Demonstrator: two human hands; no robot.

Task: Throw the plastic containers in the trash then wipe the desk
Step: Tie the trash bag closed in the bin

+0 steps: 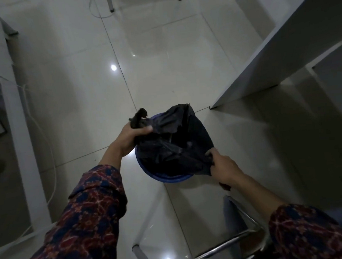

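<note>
No text, label, brand, number or sign can be read anywhere here; the view is dim and all the surfaces that show are plain, without any writing.

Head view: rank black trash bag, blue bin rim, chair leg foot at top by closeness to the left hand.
1. black trash bag: in the left hand's grip.
2. blue bin rim: just below-right of the hand.
3. chair leg foot: far off, top of frame.

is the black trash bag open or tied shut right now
Open: left hand and right hand hold the black trash bag spread over the blue bin.
</note>
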